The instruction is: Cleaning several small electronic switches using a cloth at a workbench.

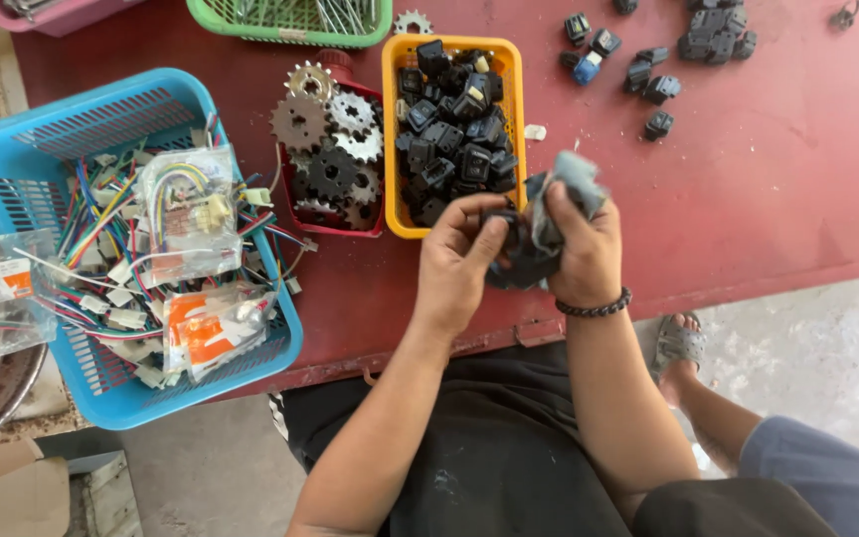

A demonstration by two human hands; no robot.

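Head view | left hand gripping black switch part, steadying it | right hand pinching grey rag against it, wiping | yellow basket sitting close, within reach.

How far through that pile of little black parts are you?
Done, it seems: about a dozen black parts lie loose on the red table. In hand: the left hand holds one black part while the right hand presses a grey cloth to it. Left: the yellow basket is heaped full, so most likely remains.
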